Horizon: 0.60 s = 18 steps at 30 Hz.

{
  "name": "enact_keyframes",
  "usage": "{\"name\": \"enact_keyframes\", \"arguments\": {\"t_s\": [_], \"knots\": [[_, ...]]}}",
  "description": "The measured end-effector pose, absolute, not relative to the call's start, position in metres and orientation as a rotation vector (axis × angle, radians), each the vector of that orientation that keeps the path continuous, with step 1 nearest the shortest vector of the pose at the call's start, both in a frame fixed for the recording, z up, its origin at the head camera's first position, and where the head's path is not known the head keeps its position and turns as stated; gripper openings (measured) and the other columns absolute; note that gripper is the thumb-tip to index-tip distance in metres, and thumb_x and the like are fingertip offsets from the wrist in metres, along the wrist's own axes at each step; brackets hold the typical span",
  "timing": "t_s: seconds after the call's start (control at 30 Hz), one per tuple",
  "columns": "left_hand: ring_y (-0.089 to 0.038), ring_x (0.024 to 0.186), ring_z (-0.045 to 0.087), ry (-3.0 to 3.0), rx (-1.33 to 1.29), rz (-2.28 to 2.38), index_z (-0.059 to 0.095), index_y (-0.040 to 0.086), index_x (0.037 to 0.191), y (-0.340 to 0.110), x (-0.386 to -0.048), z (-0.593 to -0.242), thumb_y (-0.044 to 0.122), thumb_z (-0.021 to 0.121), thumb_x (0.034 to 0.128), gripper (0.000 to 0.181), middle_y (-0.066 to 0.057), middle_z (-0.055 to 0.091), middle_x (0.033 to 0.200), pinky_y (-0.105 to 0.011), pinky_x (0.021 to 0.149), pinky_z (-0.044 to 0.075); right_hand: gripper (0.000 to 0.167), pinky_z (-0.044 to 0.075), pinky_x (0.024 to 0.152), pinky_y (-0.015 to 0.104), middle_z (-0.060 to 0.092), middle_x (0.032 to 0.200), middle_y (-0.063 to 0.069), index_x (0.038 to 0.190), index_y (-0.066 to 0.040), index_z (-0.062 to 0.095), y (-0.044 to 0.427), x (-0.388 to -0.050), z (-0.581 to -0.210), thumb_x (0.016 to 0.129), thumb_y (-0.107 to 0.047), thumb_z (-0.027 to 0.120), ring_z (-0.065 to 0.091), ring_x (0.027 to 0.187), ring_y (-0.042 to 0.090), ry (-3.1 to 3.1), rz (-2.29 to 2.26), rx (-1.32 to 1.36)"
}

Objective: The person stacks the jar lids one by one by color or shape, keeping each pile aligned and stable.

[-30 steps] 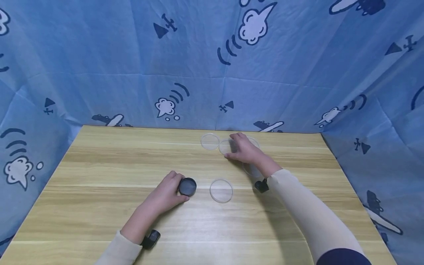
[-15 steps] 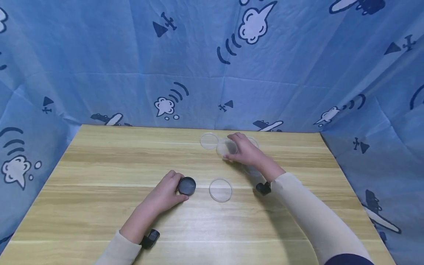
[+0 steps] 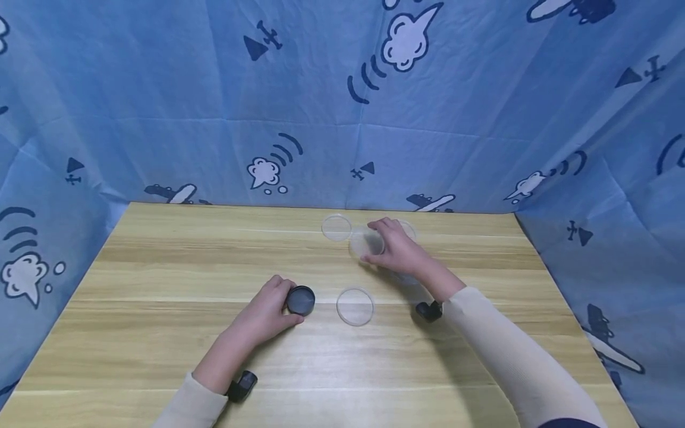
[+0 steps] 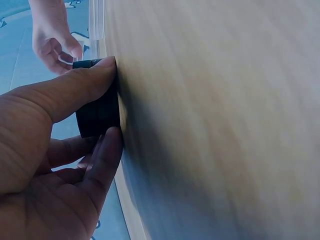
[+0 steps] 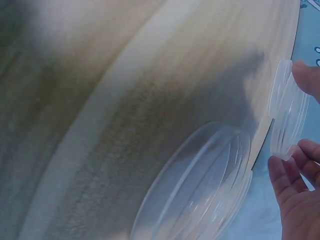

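My left hand [image 3: 269,314] grips a small black round container [image 3: 301,301] by its sides, thumb in front and fingers behind. In the left wrist view the black container [image 4: 99,112] shows as a short cylinder standing on the table. Towards the back, my right hand [image 3: 397,246] pinches a clear petri dish [image 3: 360,244] between thumb and fingers. From the right wrist, that petri dish [image 5: 291,125] appears raised off the wood. Another clear petri dish [image 3: 355,307] lies just right of the black container.
At the back of the wooden table [image 3: 214,255] lies a clear dish [image 3: 336,227]. A further clear dish [image 3: 409,229] is partly hidden behind my right hand. Clear dishes [image 5: 195,185] also sit below my right wrist. Blue printed cloth [image 3: 310,89] hangs behind and at the sides.
My right hand has drawn the pinched petri dish slightly towards me, away from the back edge, and it looks lifted. My left hand and the black container have stayed put.
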State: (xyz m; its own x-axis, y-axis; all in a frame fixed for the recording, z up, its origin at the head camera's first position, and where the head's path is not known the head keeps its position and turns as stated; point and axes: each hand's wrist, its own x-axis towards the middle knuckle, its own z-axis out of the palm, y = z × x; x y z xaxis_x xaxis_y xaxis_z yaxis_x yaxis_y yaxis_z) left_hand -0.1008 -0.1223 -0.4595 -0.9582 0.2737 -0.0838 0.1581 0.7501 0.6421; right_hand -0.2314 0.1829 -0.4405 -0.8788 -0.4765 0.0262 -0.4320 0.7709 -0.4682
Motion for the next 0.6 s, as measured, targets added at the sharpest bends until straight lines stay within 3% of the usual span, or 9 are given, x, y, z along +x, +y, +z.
{"name": "enact_keyframes", "arguments": {"t_s": [0.6], "knots": [[-0.023, 0.100, 0.061, 2.769, 0.343, 0.995, 0.066, 0.000, 0.121, -0.123, -0.100, -0.458, 0.013, 0.091, 0.0800, 0.050, -0.012, 0.062, 0.109, -0.045, 0.097, 0.053, 0.084, 0.055, 0.105, 0.050, 0.055, 0.131, 0.019, 0.146, 0.005, 0.051, 0.186, -0.211, -0.442, 0.083, -0.037, 0.087, 0.061, 0.113, 0.031, 2.881, -0.723, -0.712]]}}
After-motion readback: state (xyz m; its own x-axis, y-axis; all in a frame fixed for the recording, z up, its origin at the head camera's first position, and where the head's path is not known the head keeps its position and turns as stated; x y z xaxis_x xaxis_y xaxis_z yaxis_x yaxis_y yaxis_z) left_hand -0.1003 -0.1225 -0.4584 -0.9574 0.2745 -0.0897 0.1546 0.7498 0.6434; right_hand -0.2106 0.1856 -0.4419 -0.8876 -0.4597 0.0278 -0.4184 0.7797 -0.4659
